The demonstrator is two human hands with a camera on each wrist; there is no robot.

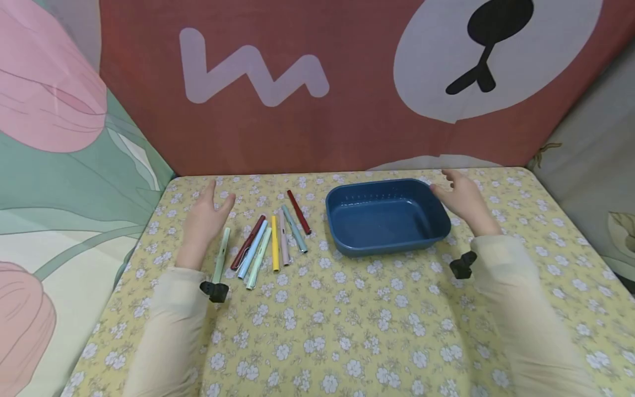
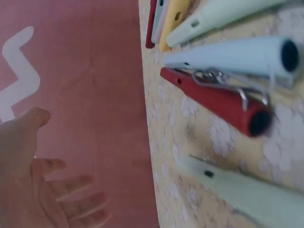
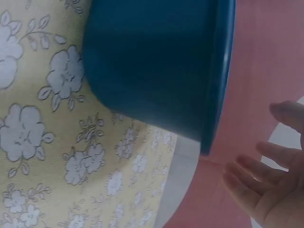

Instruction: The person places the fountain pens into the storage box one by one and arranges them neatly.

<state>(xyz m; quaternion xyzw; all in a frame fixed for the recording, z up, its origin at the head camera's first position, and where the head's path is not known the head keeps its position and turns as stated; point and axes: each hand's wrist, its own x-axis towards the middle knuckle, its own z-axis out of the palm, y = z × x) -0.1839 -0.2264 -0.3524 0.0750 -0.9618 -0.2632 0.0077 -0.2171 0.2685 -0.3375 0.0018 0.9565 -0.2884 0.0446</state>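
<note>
My left hand [image 1: 200, 225] is held up with fingers spread at the left of the table, nearest to a pale green pen [image 1: 221, 256]. Beside that pen lies a loose row of capped pens: dark red [image 1: 248, 242], light blue [image 1: 252, 250], mint [image 1: 259, 259], yellow [image 1: 275, 245], lilac [image 1: 284, 238] and grey-blue [image 1: 295, 229]. A second dark red pen [image 1: 299, 212] lies slightly farther back. The left wrist view shows the hand [image 2: 42, 185] holding nothing. At the right end of a blue plastic basin [image 1: 387, 220], my right hand [image 1: 466, 201] hovers with fingers extended, apart from its rim in the right wrist view.
A yellow floral cloth [image 1: 347, 331] covers the table. Behind its back edge hangs a red printed fabric [image 1: 248, 138], with more printed fabric [image 1: 134, 138] on the left and a grey panel [image 1: 590, 138] on the right. The basin has no contents.
</note>
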